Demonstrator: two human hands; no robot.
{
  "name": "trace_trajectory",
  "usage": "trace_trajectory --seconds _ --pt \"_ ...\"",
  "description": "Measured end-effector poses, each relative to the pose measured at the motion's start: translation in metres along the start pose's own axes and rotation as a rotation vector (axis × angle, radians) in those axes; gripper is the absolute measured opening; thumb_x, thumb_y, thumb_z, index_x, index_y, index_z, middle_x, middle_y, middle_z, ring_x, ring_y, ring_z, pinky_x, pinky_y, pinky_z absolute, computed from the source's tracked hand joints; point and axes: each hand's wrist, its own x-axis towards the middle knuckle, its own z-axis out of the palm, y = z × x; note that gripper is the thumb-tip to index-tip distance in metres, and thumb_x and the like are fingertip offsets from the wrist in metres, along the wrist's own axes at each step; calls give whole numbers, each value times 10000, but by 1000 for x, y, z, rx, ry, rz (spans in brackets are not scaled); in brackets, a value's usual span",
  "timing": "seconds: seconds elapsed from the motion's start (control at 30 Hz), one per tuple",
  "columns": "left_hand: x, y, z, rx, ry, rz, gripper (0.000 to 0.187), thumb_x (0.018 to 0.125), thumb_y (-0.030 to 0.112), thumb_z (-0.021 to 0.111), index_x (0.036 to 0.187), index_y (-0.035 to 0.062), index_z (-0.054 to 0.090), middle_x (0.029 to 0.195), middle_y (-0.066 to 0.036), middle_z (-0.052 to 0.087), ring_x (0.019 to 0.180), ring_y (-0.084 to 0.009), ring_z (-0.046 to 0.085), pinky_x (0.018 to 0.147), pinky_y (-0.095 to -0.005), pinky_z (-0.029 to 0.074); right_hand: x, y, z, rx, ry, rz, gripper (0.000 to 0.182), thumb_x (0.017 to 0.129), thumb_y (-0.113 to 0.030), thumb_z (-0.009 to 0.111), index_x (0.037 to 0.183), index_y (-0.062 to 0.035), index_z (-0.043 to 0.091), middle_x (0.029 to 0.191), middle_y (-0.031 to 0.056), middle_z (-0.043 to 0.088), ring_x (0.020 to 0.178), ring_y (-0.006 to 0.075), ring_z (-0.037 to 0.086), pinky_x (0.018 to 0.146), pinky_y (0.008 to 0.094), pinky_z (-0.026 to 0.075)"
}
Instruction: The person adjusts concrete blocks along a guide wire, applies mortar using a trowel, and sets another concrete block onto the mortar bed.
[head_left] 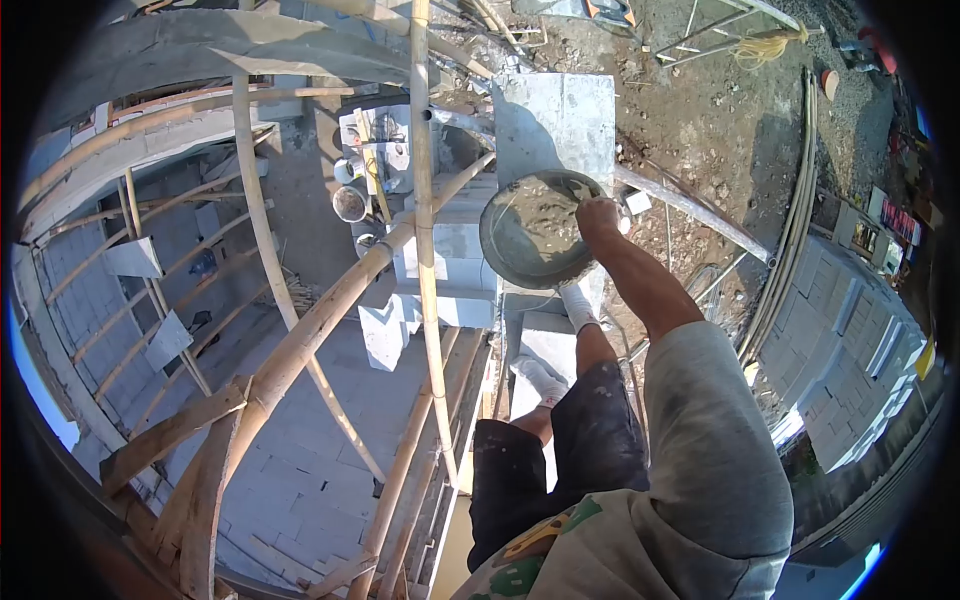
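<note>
A round dark basin (pixel 510 272) of wet grey mortar (pixel 540 215) sits before me, high above the ground, beside a pale flat slab (pixel 570 110). My right hand (pixel 600 222) is closed in a fist at the basin's right rim, with the arm stretched out. Whether the fingers grip the rim or a tool's handle is hidden by the hand itself. My left hand is out of sight. Below the basin, my feet in white footwear (pixel 540 380) stand on a narrow pale surface.
Bamboo poles (pixel 425 200) and a thick slanting pole (pixel 330 310) cross at my left. Pale blocks (pixel 445 255) are piled beyond them, near a small bucket (pixel 350 204). A block floor (pixel 310 430) lies far below. To the right are a metal pole (pixel 700 215) and stacked blocks (pixel 840 340).
</note>
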Motion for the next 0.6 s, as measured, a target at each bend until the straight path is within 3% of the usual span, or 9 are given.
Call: trace_trajectory --seconds 0.07,0.17,0.37,0.6 --pt "-3 2 2 -6 -2 -1 507 764 521 560 1097 144 627 1001 -109 639 927 -283 589 760 -415 437 -3 16 22 93 -21 -35 187 804 -117 583 953 -52 676 934 127 677 900 279 659 707 370 543" --pt "-1 -1 -1 -7 -1 -7 500 765 509 567 1096 138 626 1002 -115 637 932 -289 588 766 -417 437 -28 20 20 272 -111 33 206 760 -115 630 950 -59 686 963 128 677 903 275 662 733 368 544" --pt "-2 7 -4 -10 13 18 487 767 485 580 1093 126 624 1003 -128 633 940 -299 585 780 -421 437 -19 16 13 201 -204 -129 209 657 -124 657 850 -58 705 897 138 683 874 272 668 739 357 543" --pt "-3 18 -6 -33 25 47 472 770 458 595 1089 111 621 1005 -142 629 950 -312 582 797 -425 436 -6 32 30 181 -195 -238 224 612 -114 636 816 -47 700 858 161 677 843 296 665 719 378 545"
